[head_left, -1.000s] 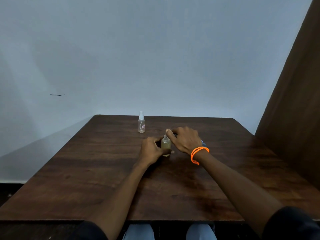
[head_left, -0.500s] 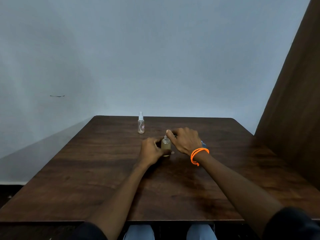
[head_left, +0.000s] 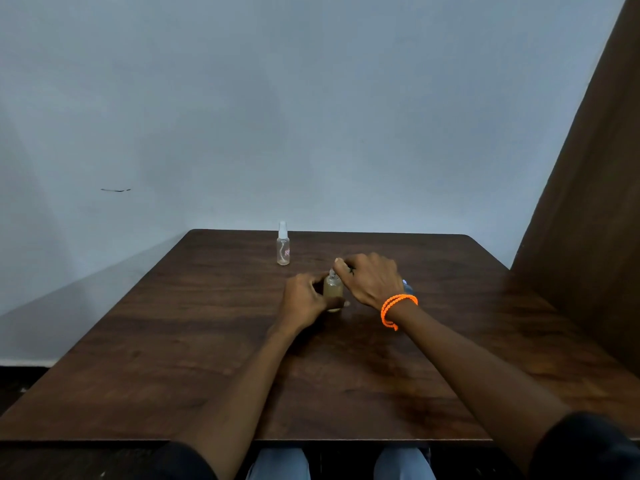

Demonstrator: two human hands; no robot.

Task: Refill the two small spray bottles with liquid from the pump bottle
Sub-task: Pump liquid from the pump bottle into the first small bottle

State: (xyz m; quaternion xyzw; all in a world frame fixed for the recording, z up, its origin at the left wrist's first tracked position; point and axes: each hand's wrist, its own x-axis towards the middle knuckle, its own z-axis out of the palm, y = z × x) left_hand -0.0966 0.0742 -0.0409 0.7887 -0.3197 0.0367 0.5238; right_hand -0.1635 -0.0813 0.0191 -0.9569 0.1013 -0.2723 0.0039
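Observation:
A small bottle [head_left: 333,289] with a tan, cloudy fill stands upright near the middle of the table. My left hand [head_left: 304,299] grips its body from the left, thumb across the front. My right hand [head_left: 370,279] pinches the bottle's top from above. A clear small spray bottle [head_left: 283,244] with a white cap stands alone farther back and left, apart from both hands. A bluish object [head_left: 408,288] peeks out behind my right wrist, mostly hidden.
The dark wooden table [head_left: 173,341] fills the lower view, its far edge against a pale wall [head_left: 311,116]. A brown panel [head_left: 595,202] rises along the right side. An orange bracelet [head_left: 396,306] sits on my right wrist.

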